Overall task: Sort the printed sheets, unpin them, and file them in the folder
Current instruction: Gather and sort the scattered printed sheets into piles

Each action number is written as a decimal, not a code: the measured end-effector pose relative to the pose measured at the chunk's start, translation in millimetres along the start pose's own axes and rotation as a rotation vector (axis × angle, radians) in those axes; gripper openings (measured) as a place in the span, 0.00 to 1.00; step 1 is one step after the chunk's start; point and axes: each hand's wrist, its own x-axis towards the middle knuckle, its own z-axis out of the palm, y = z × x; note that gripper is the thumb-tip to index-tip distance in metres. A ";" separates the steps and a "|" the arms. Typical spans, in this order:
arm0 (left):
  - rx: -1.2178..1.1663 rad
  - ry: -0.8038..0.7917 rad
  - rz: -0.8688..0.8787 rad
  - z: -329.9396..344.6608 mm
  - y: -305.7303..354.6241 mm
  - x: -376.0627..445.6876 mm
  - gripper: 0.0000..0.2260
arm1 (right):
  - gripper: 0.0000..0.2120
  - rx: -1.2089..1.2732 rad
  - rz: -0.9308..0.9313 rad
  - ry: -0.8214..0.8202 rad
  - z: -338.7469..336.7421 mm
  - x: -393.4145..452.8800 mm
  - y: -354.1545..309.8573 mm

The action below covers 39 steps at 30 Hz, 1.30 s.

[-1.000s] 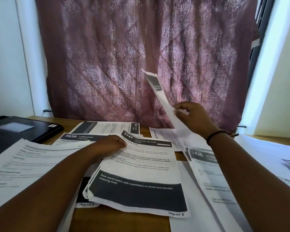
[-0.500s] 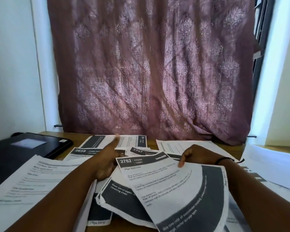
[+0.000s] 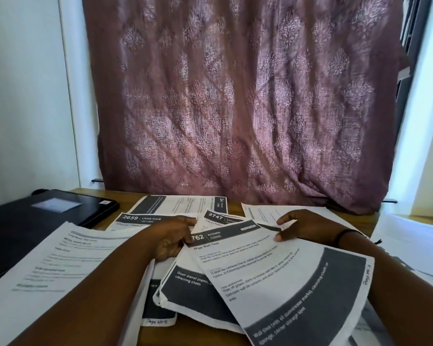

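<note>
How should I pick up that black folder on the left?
Probably pinch the black folder at its near-right corner, coming from the right. That corner lies bare on the wooden desk and seems slightly raised, while a white sheet overlaps its nearer part.

Both hands, left and right, pinching the top corners of the kitchen sheet atop scattered printouts.

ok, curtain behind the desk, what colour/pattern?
Mauve curtain with a repeating lighter floral-diamond motif; head view, the only one.
</note>
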 end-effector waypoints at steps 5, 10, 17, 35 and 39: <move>0.007 -0.047 -0.028 -0.7 -1.3 -1.8 0.14 | 0.07 0.137 0.011 0.115 -13.3 5.0 1.0; 0.008 -0.052 -0.038 -0.3 -1.1 1.0 0.14 | 0.07 0.237 0.179 0.201 -13.2 6.4 6.4; 0.048 -0.034 -0.028 3.4 -1.6 0.5 0.12 | 0.17 0.113 0.415 -0.225 -1.4 -11.0 -9.4; 0.842 0.559 0.339 -20.9 7.3 -12.8 0.19 | 0.25 -0.440 -0.019 -0.139 27.6 -6.2 -26.4; 0.991 0.641 0.200 -39.3 -6.3 -10.6 0.24 | 0.18 -0.428 -0.019 -0.162 28.0 -1.8 -23.9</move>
